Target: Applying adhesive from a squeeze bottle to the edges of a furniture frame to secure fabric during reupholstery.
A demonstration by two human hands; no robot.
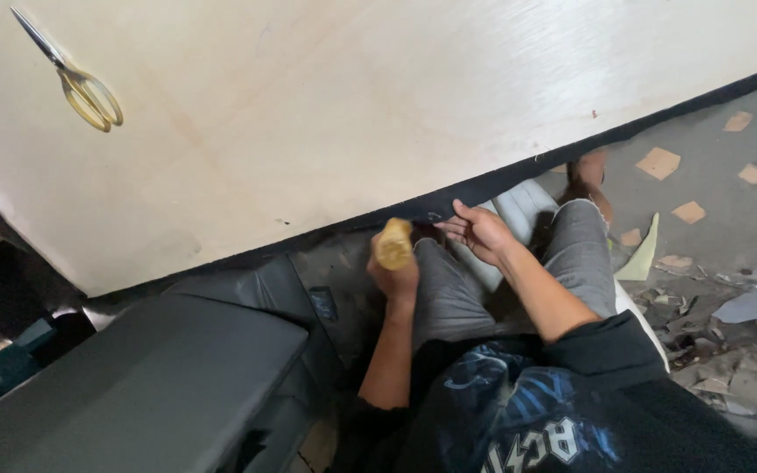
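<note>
A large pale plywood board (352, 114) lies tilted across the view, with dark fabric (501, 180) wrapped along its lower edge. My left hand (396, 271) grips a tool with a round yellow wooden handle (393, 243), held up against that edge. My right hand (477, 229) pinches the dark fabric at the board's edge just right of the tool. I am seated, with grey trousers (449, 289) below my hands.
Gold-handled scissors (76, 79) rest on the board at top left. A dark padded cushion (133, 385) sits at lower left. The grey floor (711, 201) at right is littered with cardboard scraps (659, 162) and paper bits.
</note>
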